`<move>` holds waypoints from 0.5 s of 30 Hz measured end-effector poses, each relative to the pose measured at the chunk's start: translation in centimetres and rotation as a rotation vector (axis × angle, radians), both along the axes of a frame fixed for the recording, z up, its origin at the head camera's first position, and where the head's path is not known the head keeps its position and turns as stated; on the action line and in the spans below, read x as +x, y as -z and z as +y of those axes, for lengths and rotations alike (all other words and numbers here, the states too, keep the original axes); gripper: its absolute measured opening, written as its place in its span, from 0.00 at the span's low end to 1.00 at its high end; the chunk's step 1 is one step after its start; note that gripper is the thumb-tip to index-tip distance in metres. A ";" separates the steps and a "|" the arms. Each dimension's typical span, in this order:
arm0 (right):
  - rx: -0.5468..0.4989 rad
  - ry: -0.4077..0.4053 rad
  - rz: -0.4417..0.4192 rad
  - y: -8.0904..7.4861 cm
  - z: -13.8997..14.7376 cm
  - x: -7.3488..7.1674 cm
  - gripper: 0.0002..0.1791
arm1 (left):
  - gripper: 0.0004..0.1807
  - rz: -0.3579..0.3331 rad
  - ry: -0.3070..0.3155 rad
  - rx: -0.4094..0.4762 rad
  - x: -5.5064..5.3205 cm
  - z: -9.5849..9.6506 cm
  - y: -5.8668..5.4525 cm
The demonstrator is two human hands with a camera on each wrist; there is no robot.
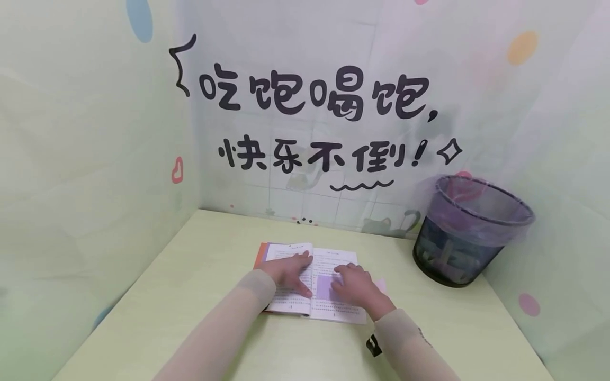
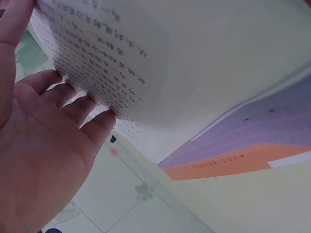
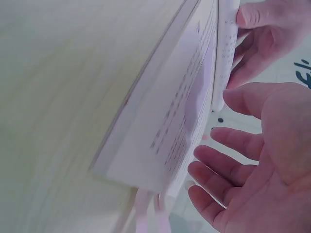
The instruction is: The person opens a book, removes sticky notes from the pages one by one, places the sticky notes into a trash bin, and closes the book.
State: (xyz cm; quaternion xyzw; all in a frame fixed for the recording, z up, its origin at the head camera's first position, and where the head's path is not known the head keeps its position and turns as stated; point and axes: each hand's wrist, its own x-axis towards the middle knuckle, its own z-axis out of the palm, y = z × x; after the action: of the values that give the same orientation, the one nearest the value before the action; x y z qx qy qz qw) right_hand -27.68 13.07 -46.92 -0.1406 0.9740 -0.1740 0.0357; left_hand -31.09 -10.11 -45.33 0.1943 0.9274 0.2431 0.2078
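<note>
An open book [image 1: 335, 256] with printed pages lies on the table. My left hand [image 1: 290, 272] rests on its left page near the spine, fingers spread; the left wrist view shows those fingertips against the print. A flat purple square [image 1: 325, 288] is on the right page, partly covered by my right hand [image 1: 357, 286]. In the right wrist view, the right fingers are loosely bent and hold nothing; whether they touch the page I cannot tell. Orange and purple cover edges [image 2: 218, 162] show under the left pages. Pale pink strips [image 3: 142, 208] stick out from the book's right side.
A dark bin [image 1: 448, 254] lined with a translucent purple bag stands at the table's back right. Printed fabric walls [image 1: 295, 47] with large black characters enclose the back and both sides. The pale table [image 1: 190, 275] extends around the book.
</note>
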 end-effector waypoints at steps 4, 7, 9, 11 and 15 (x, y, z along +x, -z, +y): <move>0.030 0.044 -0.001 0.2 0.5 -0.2 0.26 | 0.63 0.000 -0.007 0.000 0.1 0.1 -0.1; 0.020 0.040 0.004 0.4 0.6 -0.1 0.25 | 0.63 0.004 -0.007 -0.005 0.1 0.1 0.0; 0.004 0.041 0.009 0.5 0.5 -0.1 0.24 | 0.62 0.005 -0.006 -0.007 0.1 0.1 0.0; -0.011 0.040 0.017 0.6 0.4 0.0 0.23 | 0.62 0.007 -0.004 -0.009 0.1 0.1 0.0; -0.022 0.042 0.018 0.6 0.2 0.0 0.22 | 0.63 0.009 0.002 -0.017 0.2 0.1 0.0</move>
State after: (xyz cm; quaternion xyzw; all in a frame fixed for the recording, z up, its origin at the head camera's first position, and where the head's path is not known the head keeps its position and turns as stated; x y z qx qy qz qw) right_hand -27.65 13.31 -47.48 -0.1223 0.9750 -0.1842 0.0215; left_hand -30.85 -10.05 -45.29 0.1943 0.9301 0.2342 0.2055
